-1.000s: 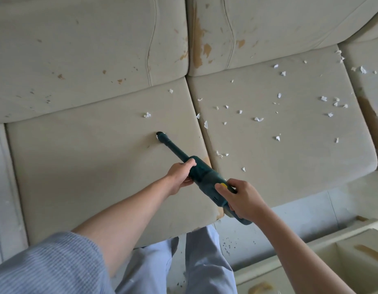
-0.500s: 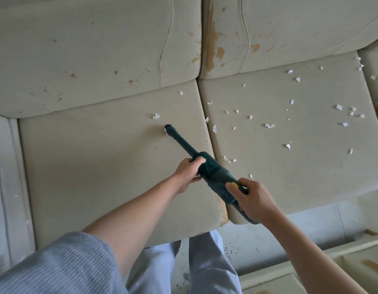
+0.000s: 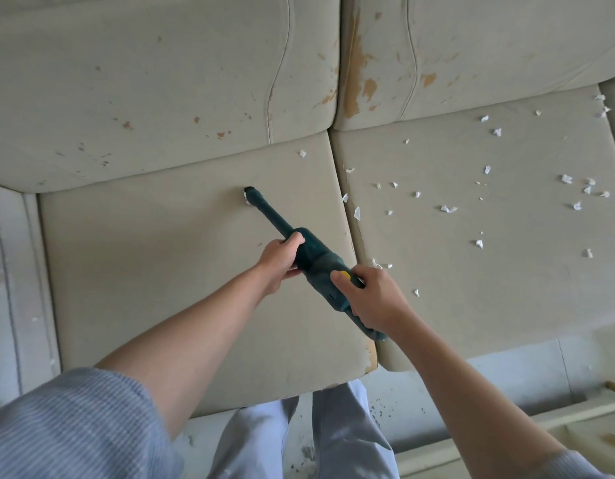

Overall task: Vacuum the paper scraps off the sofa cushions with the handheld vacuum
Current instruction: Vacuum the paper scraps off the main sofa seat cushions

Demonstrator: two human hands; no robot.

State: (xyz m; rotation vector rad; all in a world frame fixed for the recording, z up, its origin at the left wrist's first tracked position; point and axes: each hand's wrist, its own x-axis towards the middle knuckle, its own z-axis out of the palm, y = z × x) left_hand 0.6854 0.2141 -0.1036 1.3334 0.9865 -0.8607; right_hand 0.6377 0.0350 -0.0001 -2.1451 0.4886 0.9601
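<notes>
Now both hands hold the vacuum [image 3: 316, 264]. The left hand [image 3: 280, 261] wraps its fingers round the front of the body, and the right hand [image 3: 371, 299] grips the back end, with its thumb by the yellow button [image 3: 344, 275]. The vacuum is long and thin. It points up and to the left, away from the person, and its nozzle [image 3: 252, 195] sits on the left cushion [image 3: 143, 271], touching one white scrap [image 3: 245, 198].

Another scrap [image 3: 302, 153] lies near the back of that same cushion, up and to the right of the nozzle. Most scraps [image 3: 447, 209] are spread over the right cushion [image 3: 506, 288], across the seam [image 3: 344, 209]. So the tip likely has to swing to the right. The right hand is closer to that side, and a few scraps [image 3: 380, 264] lie just beside it. The tip points away from them, so I think the whole vacuum must turn.
</notes>
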